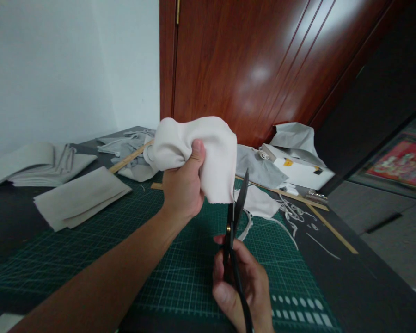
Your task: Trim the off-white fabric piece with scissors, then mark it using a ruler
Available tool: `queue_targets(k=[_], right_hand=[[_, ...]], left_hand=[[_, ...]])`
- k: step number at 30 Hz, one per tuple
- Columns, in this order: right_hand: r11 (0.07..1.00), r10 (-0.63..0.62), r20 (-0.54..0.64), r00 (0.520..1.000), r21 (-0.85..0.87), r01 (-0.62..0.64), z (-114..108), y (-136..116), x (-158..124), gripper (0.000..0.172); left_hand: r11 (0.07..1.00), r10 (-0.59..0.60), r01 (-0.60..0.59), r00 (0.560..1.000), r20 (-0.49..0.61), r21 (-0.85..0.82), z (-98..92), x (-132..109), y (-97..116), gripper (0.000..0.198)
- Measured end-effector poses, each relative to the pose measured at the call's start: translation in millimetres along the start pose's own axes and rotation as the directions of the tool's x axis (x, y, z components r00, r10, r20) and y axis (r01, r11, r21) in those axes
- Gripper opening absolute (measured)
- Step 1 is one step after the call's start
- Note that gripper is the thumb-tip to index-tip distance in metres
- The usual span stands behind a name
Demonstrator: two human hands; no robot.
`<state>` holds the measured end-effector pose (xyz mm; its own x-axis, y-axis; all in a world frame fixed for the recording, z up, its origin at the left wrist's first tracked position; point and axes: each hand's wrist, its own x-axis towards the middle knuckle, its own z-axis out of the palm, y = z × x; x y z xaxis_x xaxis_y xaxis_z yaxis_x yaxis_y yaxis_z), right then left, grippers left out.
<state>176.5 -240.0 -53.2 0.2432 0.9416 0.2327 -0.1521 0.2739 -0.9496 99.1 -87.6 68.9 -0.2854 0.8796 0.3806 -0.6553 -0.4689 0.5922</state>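
My left hand (184,185) is closed on a bunched piece of off-white fabric (217,152), thumb on top, held up above the green cutting mat (194,277). In my right hand (244,282) are black-handled scissors (231,231), pointing up with the blades apart. Their blades meet the fabric's lower right corner, one blade seeming to pass behind the edge. A thin cut strip (246,226) of fabric hangs or lies just behind the scissors. Another pale fabric piece (258,201) lies flat on the mat beyond them.
Folded fabric (83,194) and a fabric stack (52,166) lie at the left. Wooden rulers (333,229) and curled fabric scraps (293,212) are at the right. A white box (298,166) stands at the back right, before a wooden door (235,60).
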Motion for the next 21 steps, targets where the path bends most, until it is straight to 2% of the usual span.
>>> queue_targets(k=[7,12,17,21], right_hand=[[0.999,-0.031,0.005,1.000,-0.016,0.031,0.4,1.4,-1.8,0.073],[1.000,0.007,0.001,1.000,-0.019,-0.007,2.1,0.1,-1.5,0.069],[1.000,0.016,-0.014,1.000,-0.010,-0.017,3.9,-2.7,-2.3,0.076],[1.000,0.030,-0.021,0.999,-0.006,-0.030,4.6,-5.4,-2.9,0.071]], left_hand=[[0.999,0.047,-0.047,0.999,-0.011,-0.020,-0.8,-0.2,1.7,0.019],[0.996,0.081,-0.082,0.997,0.011,0.035,-4.3,-0.9,-2.6,0.019],[0.991,0.131,-0.131,0.991,0.010,0.023,-4.3,-0.4,-1.3,0.016],[0.987,0.147,-0.147,0.989,0.002,0.061,-4.5,0.1,-0.9,0.016]])
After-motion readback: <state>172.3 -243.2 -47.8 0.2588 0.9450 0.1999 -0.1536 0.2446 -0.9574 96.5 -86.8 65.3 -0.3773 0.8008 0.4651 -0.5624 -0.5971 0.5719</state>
